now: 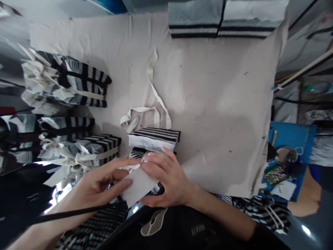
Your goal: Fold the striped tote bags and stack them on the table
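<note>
Observing the head view: the left hand [100, 182] and right hand [166, 177] meet low in frame, on either side of a white cloth piece [139, 187]. Left hand: fingers extended and slightly spread, tips touching the right hand's fingertips [145, 159], thumb lying on the cloth. Right hand: fingers bent over the cloth's upper edge, thumb [148, 201] beneath it; the cloth appears pinched there. A cream strap end [132, 167] shows at the join; how it lies cannot be told. Just above the hands sits a folded striped black-and-white fabric stack [153, 139], with cream strap loops [145, 114] beyond it on a beige canvas sheet [208, 104]. Striped bundles with cream ties [65, 81] lie left of the sheet; folded striped stacks [221, 17] lie at its far edge. A blue board [291, 146] holding small items is at right.
</note>
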`<action>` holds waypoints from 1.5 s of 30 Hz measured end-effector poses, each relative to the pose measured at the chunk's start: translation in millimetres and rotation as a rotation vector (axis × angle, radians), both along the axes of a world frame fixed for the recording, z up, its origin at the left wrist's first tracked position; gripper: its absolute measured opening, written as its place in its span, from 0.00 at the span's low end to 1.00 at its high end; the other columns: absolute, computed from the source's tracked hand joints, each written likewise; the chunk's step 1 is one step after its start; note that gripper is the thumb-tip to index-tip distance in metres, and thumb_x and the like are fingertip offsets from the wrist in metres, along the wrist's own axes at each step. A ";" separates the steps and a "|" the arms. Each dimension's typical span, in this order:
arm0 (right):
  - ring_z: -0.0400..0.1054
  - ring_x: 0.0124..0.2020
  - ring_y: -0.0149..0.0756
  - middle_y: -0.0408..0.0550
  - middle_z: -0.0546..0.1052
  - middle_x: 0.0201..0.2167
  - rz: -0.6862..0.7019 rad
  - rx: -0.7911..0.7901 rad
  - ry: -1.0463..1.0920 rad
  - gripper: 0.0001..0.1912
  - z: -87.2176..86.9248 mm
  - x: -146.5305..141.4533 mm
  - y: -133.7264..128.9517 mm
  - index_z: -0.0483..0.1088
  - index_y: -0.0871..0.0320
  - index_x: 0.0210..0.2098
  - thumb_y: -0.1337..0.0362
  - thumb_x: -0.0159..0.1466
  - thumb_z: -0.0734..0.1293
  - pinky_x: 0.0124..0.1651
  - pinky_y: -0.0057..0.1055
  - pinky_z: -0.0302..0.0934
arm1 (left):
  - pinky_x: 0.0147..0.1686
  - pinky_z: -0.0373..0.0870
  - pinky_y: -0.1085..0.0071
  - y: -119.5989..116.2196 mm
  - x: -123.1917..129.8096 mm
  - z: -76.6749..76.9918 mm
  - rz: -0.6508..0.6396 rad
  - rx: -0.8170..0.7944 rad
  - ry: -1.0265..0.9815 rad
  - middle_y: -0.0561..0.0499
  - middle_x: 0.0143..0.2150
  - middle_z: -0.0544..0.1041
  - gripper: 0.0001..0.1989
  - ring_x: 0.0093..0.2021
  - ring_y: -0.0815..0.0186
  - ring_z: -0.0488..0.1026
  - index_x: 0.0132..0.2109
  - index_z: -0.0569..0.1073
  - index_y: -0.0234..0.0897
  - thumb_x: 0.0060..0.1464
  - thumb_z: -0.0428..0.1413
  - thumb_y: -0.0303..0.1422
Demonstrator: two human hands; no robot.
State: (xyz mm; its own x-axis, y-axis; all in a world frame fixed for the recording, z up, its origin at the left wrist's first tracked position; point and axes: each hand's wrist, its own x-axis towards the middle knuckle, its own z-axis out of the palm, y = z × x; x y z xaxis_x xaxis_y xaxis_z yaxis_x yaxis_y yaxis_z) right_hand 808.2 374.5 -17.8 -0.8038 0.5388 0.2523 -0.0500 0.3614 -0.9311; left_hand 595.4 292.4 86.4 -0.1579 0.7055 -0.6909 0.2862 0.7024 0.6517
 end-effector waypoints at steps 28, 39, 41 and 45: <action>0.63 0.24 0.32 0.40 0.71 0.22 -0.437 -0.387 -0.419 0.13 -22.4 -2.5 41.0 0.68 0.53 0.28 0.54 0.66 0.66 0.30 0.29 0.57 | 0.26 0.60 0.75 0.7 -21.6 -106.2 0.181 0.302 0.549 0.57 0.23 0.67 0.12 0.25 0.70 0.63 0.33 0.74 0.39 0.58 0.58 0.42; 0.65 0.22 0.29 0.39 0.72 0.22 -0.528 -0.234 -0.346 0.13 -32.3 -5.1 33.7 0.69 0.55 0.31 0.56 0.69 0.64 0.29 0.25 0.59 | 0.29 0.64 0.75 11.8 -33.0 -106.1 0.236 0.334 0.417 0.54 0.27 0.72 0.12 0.28 0.70 0.66 0.33 0.74 0.38 0.57 0.57 0.42; 0.65 0.22 0.28 0.39 0.72 0.22 -0.544 -0.207 -0.343 0.13 -34.3 -6.4 32.4 0.68 0.55 0.31 0.56 0.70 0.64 0.29 0.25 0.59 | 0.29 0.64 0.75 11.6 -33.9 -111.5 0.211 0.342 0.444 0.56 0.26 0.70 0.12 0.27 0.70 0.65 0.33 0.73 0.38 0.58 0.57 0.42; 0.65 0.22 0.28 0.39 0.71 0.22 -0.567 -0.172 -0.340 0.12 -39.6 -8.4 28.9 0.68 0.54 0.31 0.57 0.70 0.64 0.29 0.25 0.59 | 0.27 0.61 0.75 10.3 -35.0 -121.9 0.123 0.327 0.544 0.59 0.23 0.64 0.13 0.24 0.72 0.61 0.31 0.69 0.39 0.58 0.57 0.43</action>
State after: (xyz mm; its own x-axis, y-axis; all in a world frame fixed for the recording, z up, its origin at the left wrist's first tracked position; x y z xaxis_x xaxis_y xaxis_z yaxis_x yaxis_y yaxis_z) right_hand 799.8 403.4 -57.4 -0.4047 0.9099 -0.0917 0.4092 0.0905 -0.9079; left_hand 560.4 302.7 -35.6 -0.5181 0.8205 -0.2417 0.5657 0.5406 0.6226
